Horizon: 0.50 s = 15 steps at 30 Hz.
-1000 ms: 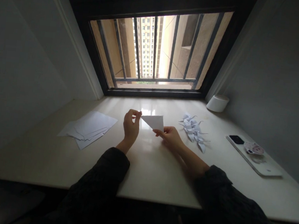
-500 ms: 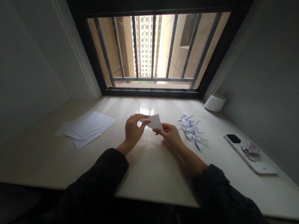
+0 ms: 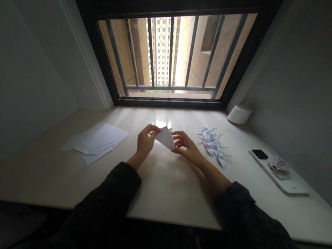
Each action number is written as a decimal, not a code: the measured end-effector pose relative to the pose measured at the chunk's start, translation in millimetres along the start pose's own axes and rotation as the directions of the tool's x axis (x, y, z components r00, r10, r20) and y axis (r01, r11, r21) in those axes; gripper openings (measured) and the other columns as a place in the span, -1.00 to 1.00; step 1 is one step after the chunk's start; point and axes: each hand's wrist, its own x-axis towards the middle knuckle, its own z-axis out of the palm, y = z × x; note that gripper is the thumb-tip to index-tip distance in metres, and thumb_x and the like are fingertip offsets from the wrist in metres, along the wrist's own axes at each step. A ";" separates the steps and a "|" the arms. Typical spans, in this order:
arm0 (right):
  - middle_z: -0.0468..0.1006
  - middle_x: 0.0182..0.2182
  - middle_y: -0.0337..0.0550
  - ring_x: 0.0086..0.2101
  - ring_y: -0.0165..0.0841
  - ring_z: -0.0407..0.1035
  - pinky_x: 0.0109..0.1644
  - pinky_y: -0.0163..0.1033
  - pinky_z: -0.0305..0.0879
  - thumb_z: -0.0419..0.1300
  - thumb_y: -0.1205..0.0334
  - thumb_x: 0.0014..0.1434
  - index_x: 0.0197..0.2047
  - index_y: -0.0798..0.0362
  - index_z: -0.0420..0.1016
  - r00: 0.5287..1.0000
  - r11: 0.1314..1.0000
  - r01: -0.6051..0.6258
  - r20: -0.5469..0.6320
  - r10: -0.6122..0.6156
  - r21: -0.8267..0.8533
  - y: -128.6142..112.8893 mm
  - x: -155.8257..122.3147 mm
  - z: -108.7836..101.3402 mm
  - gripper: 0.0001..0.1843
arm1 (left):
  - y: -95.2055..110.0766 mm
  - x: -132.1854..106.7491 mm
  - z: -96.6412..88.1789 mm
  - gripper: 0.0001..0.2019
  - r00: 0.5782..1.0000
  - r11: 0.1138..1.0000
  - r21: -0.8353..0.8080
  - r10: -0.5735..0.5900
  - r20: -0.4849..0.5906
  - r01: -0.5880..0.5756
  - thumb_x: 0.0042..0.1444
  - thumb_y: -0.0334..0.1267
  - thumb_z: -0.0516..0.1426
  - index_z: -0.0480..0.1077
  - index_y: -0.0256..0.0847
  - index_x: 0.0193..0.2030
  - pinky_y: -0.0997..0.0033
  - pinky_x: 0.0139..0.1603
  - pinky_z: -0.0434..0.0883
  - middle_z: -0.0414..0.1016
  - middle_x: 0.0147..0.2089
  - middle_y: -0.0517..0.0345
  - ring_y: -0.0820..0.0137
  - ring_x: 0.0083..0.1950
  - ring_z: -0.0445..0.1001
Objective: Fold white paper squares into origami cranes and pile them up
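A folded white paper triangle point(image 3: 165, 137) is held up just above the pale desk point(image 3: 162, 187), between both hands. My left hand point(image 3: 145, 142) pinches its upper left corner with thumb and fingertips. My right hand point(image 3: 186, 147) grips its right and lower edge, fingers curled around the paper. Both forearms wear dark sleeves and reach in from the bottom of the view.
A loose stack of white paper sheets point(image 3: 95, 142) lies on the left. Several folded paper cranes point(image 3: 213, 144) sit to the right of my hands. Farther right lie a white phone point(image 3: 278, 172) and a white round container point(image 3: 239, 114). A barred window point(image 3: 172, 54) faces me.
The paper triangle has been folded narrower and turned; my left hand moved right toward my right hand, and both hands now hold the piece closer together.
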 end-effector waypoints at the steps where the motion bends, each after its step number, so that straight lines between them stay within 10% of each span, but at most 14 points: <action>1: 0.52 -0.21 -0.19 -0.37 -0.37 0.44 -0.27 -0.24 0.34 0.40 0.04 -0.18 -0.04 -0.09 0.30 1.000 1.000 -0.002 0.012 0.002 -0.003 2.0 0.3 -0.9 -0.38 | -0.8 0.5 0.3 -0.86 1.000 1.000 -0.023 -0.018 0.011 0.019 -0.02 -0.17 0.23 0.44 -0.17 -0.45 0.35 -0.12 0.30 0.51 -0.38 0.16 0.34 -0.27 0.46; 9: 0.53 -0.18 -0.16 -0.29 -0.26 0.51 -0.20 -0.18 0.41 0.48 0.21 -0.42 0.08 -0.06 0.30 0.988 0.998 -0.045 0.149 0.038 0.039 8.8 1.0 -2.6 -0.08 | -8.2 2.6 4.5 -0.75 0.963 0.919 -0.298 -0.218 0.159 0.257 -0.07 -0.06 0.23 0.37 -0.20 -0.42 0.43 -0.34 0.30 0.44 -0.47 0.21 0.42 -0.43 0.38; 15: 0.60 -0.21 -0.09 -0.37 -0.34 0.50 -0.22 -0.19 0.41 0.40 0.10 -0.19 -0.14 0.05 0.49 0.996 0.974 -0.092 0.038 0.086 0.206 13.6 5.1 -0.9 -0.51 | -8.8 3.5 4.1 -0.69 0.935 0.878 -0.329 -0.300 0.191 0.349 -0.11 0.00 0.25 0.40 -0.21 -0.40 0.44 -0.38 0.28 0.44 -0.47 0.21 0.44 -0.46 0.36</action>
